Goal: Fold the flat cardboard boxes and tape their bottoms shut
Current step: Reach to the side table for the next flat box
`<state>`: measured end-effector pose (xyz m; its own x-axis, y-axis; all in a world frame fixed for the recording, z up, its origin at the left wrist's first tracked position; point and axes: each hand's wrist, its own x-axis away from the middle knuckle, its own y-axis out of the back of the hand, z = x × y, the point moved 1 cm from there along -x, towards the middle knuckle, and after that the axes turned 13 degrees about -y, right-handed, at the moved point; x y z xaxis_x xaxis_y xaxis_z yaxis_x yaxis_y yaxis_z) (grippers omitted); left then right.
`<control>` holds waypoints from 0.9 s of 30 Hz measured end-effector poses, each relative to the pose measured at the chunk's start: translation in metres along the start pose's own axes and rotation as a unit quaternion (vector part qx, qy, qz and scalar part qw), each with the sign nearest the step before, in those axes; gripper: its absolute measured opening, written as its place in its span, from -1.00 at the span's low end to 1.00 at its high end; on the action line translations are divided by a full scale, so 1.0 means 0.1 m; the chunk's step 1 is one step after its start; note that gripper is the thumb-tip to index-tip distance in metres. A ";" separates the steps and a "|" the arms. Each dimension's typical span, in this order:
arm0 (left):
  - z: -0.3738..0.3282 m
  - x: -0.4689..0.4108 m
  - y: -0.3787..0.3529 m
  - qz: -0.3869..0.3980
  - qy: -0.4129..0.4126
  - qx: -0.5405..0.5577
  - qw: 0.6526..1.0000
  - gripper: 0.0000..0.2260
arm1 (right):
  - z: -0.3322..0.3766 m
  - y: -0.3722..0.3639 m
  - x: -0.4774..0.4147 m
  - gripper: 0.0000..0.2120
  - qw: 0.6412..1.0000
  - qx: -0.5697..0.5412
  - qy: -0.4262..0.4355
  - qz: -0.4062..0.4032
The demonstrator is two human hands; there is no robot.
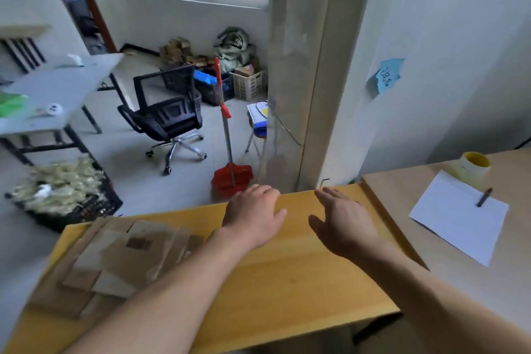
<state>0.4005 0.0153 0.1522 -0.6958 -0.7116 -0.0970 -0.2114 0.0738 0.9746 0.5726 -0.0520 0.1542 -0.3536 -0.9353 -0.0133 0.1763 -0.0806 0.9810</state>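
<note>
Neither hand's got anything: the left hand (253,217) and right hand (343,223) both hover palm-down with loose, spread fingers over the far end of the yellow wooden table (287,282). The messy stack of flat brown cardboard boxes (115,261) sits untouched at the table's left end, well apart from the left hand. The roll of yellowish tape (472,167) is over on the paler wooden desk (402,190), off to the right of the right hand.

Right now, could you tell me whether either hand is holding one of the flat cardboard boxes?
No: the left hand and right hand are over bare table, apart from the flat cardboard boxes.
</note>
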 end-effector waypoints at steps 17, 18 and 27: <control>1.31 1.69 0.31 -0.001 0.267 -0.018 0.964 -0.59 | 1.96 -0.53 0.07 -0.49 0.969 0.002 0.224 0.105; 1.33 1.76 0.30 -0.002 0.283 -0.018 0.959 -0.59 | 2.02 -0.55 0.08 -0.48 0.965 0.002 0.235 0.114; 1.45 2.19 0.19 -0.004 0.354 0.009 0.935 -0.55 | 2.37 -0.81 0.22 -0.48 0.942 0.024 0.292 0.165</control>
<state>0.1444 -0.0378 0.1200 -0.0669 -0.9960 0.0599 -0.2313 0.0738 0.9701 0.3330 0.0153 0.1205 0.2809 -0.9379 0.2036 0.1423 0.2505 0.9576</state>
